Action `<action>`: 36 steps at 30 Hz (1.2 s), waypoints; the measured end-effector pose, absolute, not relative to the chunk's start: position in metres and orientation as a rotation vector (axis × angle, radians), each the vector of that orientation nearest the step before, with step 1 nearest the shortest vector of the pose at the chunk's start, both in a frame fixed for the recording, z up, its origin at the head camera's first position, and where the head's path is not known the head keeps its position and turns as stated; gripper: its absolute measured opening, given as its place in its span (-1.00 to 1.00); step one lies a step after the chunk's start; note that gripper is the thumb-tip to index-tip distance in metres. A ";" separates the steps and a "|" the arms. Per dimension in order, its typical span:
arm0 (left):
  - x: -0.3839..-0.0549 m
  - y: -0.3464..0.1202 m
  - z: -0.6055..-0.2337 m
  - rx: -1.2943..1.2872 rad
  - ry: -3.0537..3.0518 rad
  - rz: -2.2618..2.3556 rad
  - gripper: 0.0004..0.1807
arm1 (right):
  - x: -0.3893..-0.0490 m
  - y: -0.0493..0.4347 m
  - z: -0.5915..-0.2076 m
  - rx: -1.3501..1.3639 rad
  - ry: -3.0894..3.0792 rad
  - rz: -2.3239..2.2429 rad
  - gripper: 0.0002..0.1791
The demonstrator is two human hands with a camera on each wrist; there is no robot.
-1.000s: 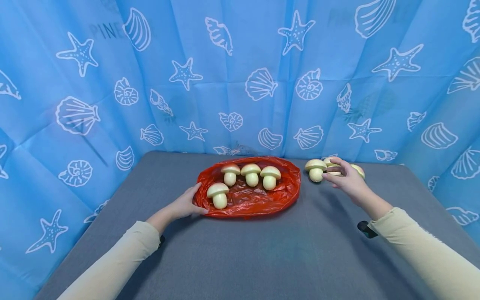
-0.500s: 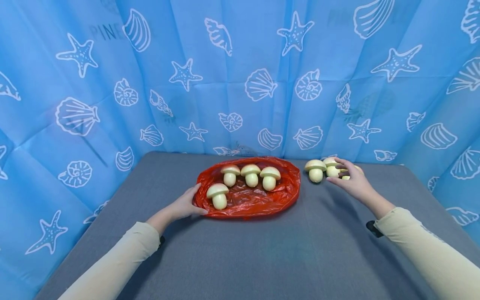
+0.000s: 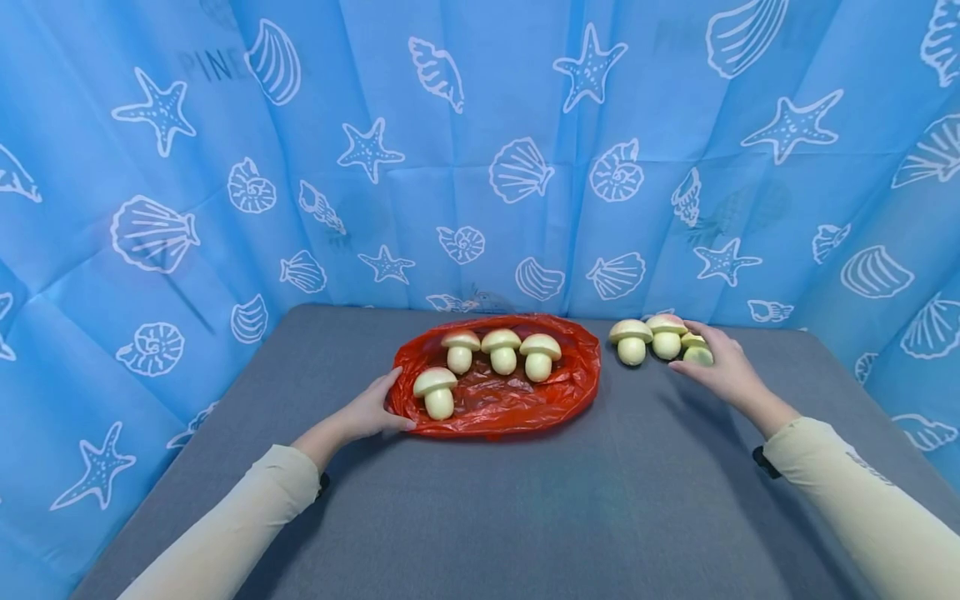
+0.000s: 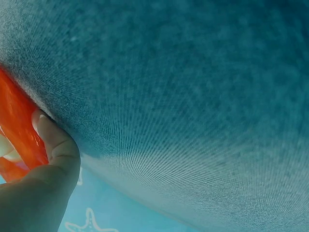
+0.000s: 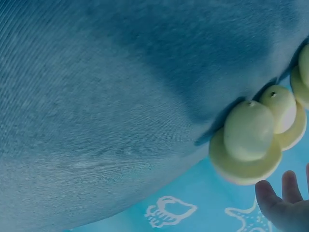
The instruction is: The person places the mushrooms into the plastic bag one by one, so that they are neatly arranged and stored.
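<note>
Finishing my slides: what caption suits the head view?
Left hand grips an open red plastic bag containing four pale mushrooms; right hand beside three more on the gray table.

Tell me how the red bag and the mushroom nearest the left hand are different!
The red bag is crinkly; the mushroom is smooth and pale yellow. The bag is wide; the mushroom is much smaller. The left hand holds the bag's edge, not the mushroom. Both look a bit shiny.
</note>
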State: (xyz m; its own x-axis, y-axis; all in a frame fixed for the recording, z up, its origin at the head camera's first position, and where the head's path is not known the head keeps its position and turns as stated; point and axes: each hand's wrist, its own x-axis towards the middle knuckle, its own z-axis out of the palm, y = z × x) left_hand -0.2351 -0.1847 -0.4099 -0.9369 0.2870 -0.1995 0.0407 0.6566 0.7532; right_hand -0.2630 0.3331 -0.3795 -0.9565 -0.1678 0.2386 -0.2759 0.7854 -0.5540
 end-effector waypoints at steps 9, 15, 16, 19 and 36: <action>-0.234 -0.186 -0.409 0.243 2.579 1.154 0.12 | -0.267 0.347 -0.385 0.313 -2.809 0.887 -0.17; -0.235 -0.186 -0.410 0.240 2.572 1.157 0.12 | -0.270 0.357 -0.387 0.293 -2.847 0.886 -0.10; -0.235 -0.186 -0.410 0.241 2.571 1.156 0.12 | -0.270 0.358 -0.388 0.287 -2.854 0.887 -0.10; -0.235 -0.186 -0.409 0.242 2.567 1.157 0.12 | -0.271 0.361 -0.390 0.251 -2.880 0.898 -0.06; -0.235 -0.186 -0.409 0.245 2.560 1.156 0.12 | -0.281 0.376 -0.399 0.068 -2.947 1.158 0.14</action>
